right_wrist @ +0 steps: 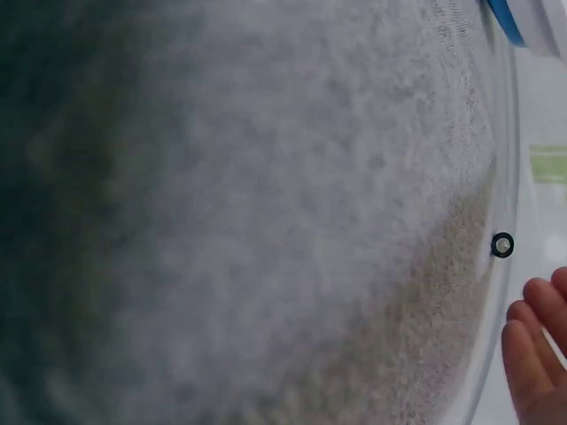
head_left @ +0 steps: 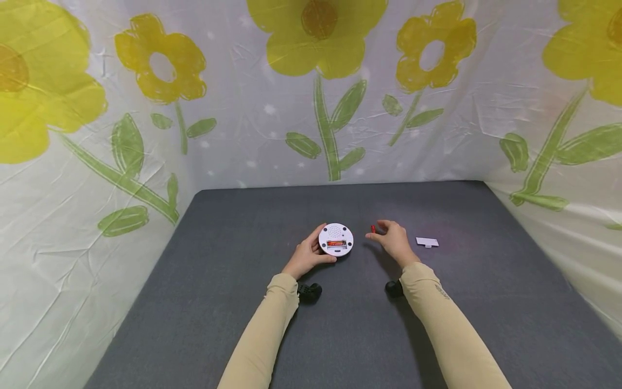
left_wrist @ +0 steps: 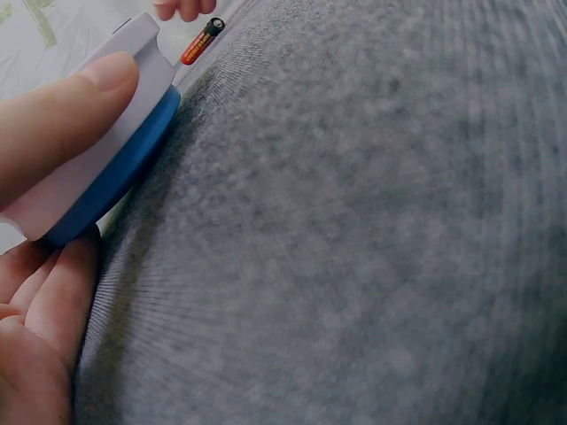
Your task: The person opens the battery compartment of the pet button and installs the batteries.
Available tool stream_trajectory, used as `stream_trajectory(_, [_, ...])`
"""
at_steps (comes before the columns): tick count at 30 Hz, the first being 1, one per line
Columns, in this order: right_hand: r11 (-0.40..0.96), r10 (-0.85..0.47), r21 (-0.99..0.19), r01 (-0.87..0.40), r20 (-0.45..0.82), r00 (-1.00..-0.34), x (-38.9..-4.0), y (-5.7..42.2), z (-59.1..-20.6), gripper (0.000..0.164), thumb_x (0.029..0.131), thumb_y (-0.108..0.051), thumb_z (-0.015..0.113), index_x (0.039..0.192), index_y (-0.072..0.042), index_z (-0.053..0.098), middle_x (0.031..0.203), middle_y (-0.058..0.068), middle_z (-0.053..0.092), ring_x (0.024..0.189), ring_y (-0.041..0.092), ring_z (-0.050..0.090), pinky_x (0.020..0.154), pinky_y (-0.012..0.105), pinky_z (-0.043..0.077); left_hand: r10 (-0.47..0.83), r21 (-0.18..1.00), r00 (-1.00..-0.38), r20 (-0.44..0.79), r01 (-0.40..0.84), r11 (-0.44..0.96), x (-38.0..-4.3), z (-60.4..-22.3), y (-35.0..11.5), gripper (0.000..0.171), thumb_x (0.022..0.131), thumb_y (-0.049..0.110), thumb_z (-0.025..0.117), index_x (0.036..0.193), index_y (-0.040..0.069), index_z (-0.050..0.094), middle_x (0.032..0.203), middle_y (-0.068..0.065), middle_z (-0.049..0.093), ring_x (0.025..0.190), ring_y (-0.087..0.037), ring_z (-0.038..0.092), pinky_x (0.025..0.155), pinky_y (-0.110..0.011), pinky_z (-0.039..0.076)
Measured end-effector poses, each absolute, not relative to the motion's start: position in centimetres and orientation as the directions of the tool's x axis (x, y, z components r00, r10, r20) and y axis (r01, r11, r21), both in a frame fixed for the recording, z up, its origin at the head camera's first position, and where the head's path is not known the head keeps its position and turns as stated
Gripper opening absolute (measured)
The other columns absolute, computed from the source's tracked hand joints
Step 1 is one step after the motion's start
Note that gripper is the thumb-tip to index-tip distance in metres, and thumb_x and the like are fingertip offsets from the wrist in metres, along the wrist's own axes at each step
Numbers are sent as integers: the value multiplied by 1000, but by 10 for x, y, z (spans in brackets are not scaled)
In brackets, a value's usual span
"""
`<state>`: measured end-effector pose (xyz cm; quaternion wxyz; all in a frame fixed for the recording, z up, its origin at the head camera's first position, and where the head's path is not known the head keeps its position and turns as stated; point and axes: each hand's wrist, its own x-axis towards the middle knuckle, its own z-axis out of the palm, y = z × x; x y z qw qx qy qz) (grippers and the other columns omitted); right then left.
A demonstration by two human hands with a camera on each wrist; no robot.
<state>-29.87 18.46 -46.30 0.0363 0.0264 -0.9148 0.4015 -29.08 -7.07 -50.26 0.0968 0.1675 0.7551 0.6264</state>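
My left hand (head_left: 307, 254) grips a round white device (head_left: 335, 229) by its left edge, thumb on the near side. Its underside faces up, showing dotted holes, dark feet and an uncovered battery slot with a red battery (head_left: 336, 243) inside. In the left wrist view the device's blue part (left_wrist: 115, 177) faces the cloth. Close to the fingers of my right hand (head_left: 392, 240) is a loose red-and-black battery (left_wrist: 202, 41). A gap shows between those fingers and the battery's end (right_wrist: 502, 245) in the right wrist view.
A small white battery cover (head_left: 426, 241) with a tab lies right of my right hand. All this is on a dark grey cloth-covered table (head_left: 252, 216). White curtains (head_left: 233, 135) printed with yellow flowers enclose its back and sides.
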Motion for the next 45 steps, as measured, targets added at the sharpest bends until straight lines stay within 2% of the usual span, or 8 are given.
stream_trajectory(5, [699, -23, -714, -39, 33, -999, -299, 184, -465, 63, 79, -25, 75, 124, 11, 51, 117, 26, 57, 110, 36, 52, 91, 46, 42, 386, 980, -921, 53, 121, 156, -289, -500, -72, 100, 68, 10, 83, 149, 15, 23, 148, -3, 28, 127, -12, 37, 96, -26, 39])
stream_trajectory(11, [717, -13, -697, -23, 20, -1000, -301, 182, -467, 57, 78, -22, 76, 121, 9, 55, 115, 24, 58, 108, 36, 52, 92, 46, 41, 408, 983, -910, 71, 135, 128, -283, -486, -73, 98, 70, 6, 81, 148, 9, 23, 148, -11, 26, 130, -20, 34, 97, -32, 39])
stream_trajectory(18, [749, -30, -656, -92, 104, -994, -306, 183, -474, 44, 78, -13, 75, 114, 9, 62, 112, 25, 59, 109, 40, 49, 95, 47, 37, 388, 976, -919, 67, 142, 166, -291, -502, -72, 100, 69, 11, 82, 149, 16, 23, 148, -2, 28, 128, -11, 36, 96, -26, 39])
stream_trajectory(24, [764, -14, -639, -94, 129, -992, -307, 183, -479, 39, 79, -9, 74, 112, 8, 63, 112, 28, 56, 110, 44, 46, 96, 49, 33, 388, 975, -918, 84, 157, 159, -291, -505, -71, 100, 68, 9, 82, 148, 15, 23, 148, -3, 29, 127, -13, 37, 95, -27, 40])
stream_trajectory(35, [771, 7, -629, -100, 167, -986, -307, 182, -480, 27, 76, -7, 75, 95, 11, 68, 101, 24, 59, 100, 42, 52, 90, 48, 38, 410, 982, -911, 50, 119, 144, -292, -500, -73, 99, 69, 4, 82, 148, 13, 23, 149, -8, 25, 129, -17, 35, 97, -31, 39])
stream_trajectory(45, [764, 38, -638, -97, 195, -980, -306, 181, -480, 21, 77, -7, 73, 90, 9, 70, 95, 22, 63, 95, 40, 55, 86, 47, 41, 371, 974, -926, 68, 142, 178, -290, -502, -71, 99, 68, 9, 83, 148, 16, 25, 147, -2, 30, 126, -10, 38, 95, -26, 40])
